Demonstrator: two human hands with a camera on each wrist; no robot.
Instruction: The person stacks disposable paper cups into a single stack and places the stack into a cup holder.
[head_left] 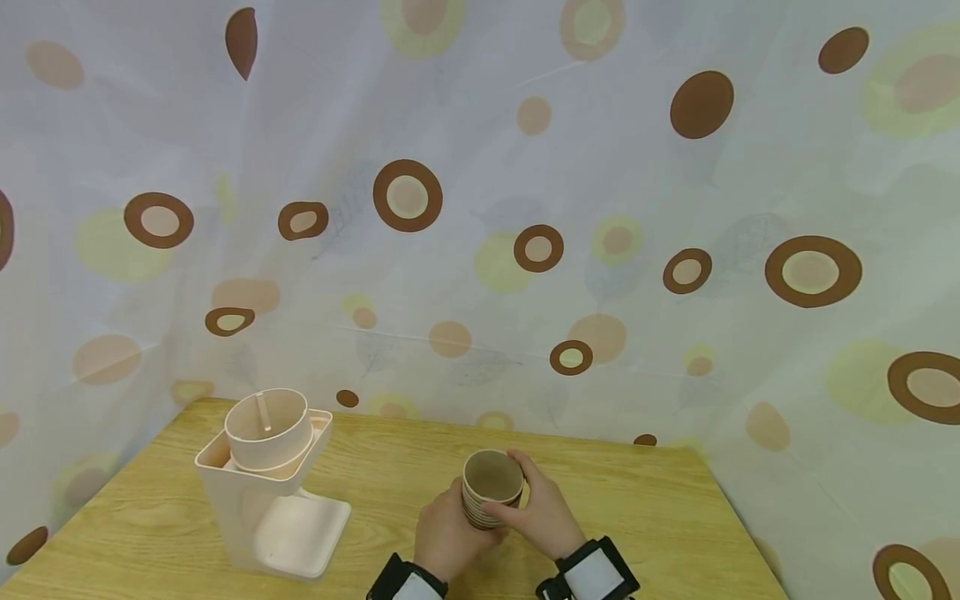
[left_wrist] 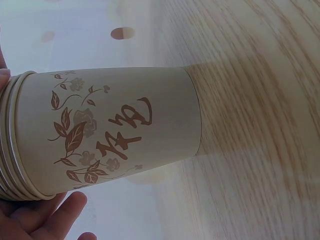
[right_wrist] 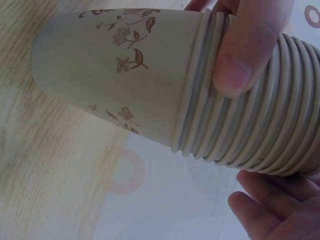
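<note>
A stack of nested paper cups (head_left: 492,479) stands mouth up just above the wooden table, between my two hands. My left hand (head_left: 453,533) grips it from the left, its fingers passing round the near side. From the right, my right hand (head_left: 546,508) holds the top, thumb across the near side and a finger at the far rim. Brown flowers and lettering mark the outermost cup (left_wrist: 110,120) in the left wrist view. Many stacked rims (right_wrist: 255,115) show in the right wrist view, with a thumb (right_wrist: 245,55) pressed against them.
At the left of the wooden table (head_left: 405,450) stands a white plastic stand (head_left: 243,508) with a flat base plate. A round, slotted cylinder (head_left: 270,433) sits in its top tray. A patterned cloth (head_left: 480,283) with brown rings hangs behind the table.
</note>
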